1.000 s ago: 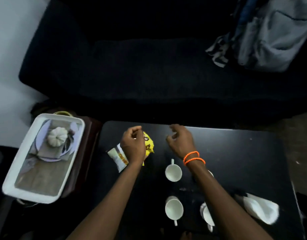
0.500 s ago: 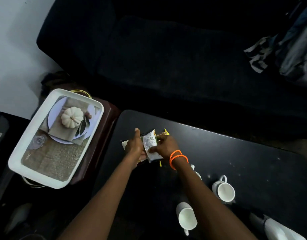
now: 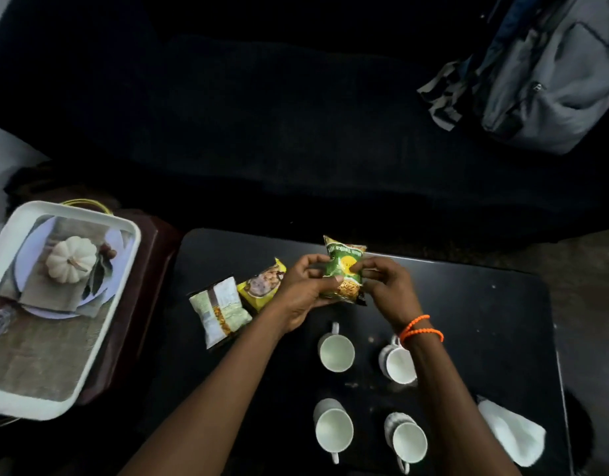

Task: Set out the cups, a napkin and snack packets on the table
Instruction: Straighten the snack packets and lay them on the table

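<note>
Since half a second ago both hands came off the pale packet and went right; they now hold a green snack packet (image 3: 344,273) up over the far middle of the black counter (image 3: 485,304). Head view also swung, so the four white cups sit lower centre now.

Left hand (image 3: 303,290) pinches the green packet's lower left, thumb across its front. Right hand (image 3: 385,286), orange bands on the wrist, pinches its right edge. Both grips pressed onto the packet, neither spread.

Green packet's long axis runs away from the person, top edge far, bottom near the palms. Pale packet (image 3: 220,310) and yellow packet (image 3: 261,283) lie flat just left of it, touching or overlapping each other, can't tell which. Free counter for a set-down looks to be straight under or right of the grip, beyond the cups (image 3: 335,352). Both hands equally near; left is closer to the laid row.

White napkin (image 3: 512,431) lies at the near right corner. Right forearm covers part of the upper right cup. Packet print unreadable, scene dark. White tray (image 3: 100,324) sits off to the left on a brown stand.
</note>
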Available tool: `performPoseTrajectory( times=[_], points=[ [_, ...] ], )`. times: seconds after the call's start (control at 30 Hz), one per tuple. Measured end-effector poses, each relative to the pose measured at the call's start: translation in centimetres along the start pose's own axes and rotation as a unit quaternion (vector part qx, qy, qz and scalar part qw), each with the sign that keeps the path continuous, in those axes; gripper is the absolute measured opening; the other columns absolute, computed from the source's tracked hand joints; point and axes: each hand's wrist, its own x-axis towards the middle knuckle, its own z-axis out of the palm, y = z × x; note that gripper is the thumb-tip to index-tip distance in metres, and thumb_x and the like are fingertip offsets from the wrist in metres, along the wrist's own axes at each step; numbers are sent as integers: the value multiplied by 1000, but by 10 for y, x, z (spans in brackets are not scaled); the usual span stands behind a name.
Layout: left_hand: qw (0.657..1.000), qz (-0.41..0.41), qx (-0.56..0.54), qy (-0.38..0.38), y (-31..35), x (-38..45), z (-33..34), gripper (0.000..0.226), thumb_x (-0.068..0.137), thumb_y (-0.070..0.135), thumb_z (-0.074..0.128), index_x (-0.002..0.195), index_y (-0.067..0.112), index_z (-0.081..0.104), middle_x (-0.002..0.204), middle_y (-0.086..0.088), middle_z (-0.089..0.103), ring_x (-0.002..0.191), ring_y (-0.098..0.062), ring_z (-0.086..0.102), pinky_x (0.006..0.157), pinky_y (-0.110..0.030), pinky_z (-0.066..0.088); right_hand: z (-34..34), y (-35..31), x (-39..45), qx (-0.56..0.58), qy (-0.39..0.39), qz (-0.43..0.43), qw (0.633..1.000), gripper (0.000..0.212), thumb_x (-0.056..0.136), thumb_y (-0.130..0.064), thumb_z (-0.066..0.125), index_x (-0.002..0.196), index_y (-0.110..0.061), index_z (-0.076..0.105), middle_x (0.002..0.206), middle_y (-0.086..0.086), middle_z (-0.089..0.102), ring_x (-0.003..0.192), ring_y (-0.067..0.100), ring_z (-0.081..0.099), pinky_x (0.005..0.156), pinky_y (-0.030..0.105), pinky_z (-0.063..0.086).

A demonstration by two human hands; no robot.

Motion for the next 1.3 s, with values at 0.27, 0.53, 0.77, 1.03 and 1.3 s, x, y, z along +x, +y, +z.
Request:
performPoseTrajectory(
  times=[0.27,0.53,0.77,1.03,1.3],
  points=[
    [954,55,279,92,-69,50,42,44,75,3,85,111,12,61,102,-1,67,93,-18,65,81,-32,55,-4,81,28,50,66,146,986,55,76,5,80,125,-9,58,123,20,65,107,34,66,91,48,58],
    [862,152,474,98,-73,63,34,63,83,24,81,140,28,56,125,-7,60,104,-24,66,92,-45,58,-1,84,26,-128,46,37,990,61,73,-1,81,125,-26,61,115,9,64,100,29,69,86,47,60],
    [853,183,480,87,-79,63,31,63,87,20,78,145,27,55,124,-8,64,104,-23,65,91,-40,58,1,83,24,-207,34,39,977,49,81,-9,80,127,-19,67,118,15,62,110,32,64,95,49,55],
    [838,280,445,144,-46,36,19,38,94,25,67,132,21,65,113,-2,64,96,-19,65,83,-40,58,24,46,15,-228,134,-46,963,39,83,-7,71,122,-11,66,119,17,60,108,33,59,92,38,49],
    [793,83,545,258,-3,25,-86,39,99,31,58,134,16,62,135,-12,63,127,-33,54,104,-43,45,131,25,30,-137,-102,201,965,60,68,-53,86,100,-8,61,96,13,66,84,25,59,65,29,48]
  ],
)
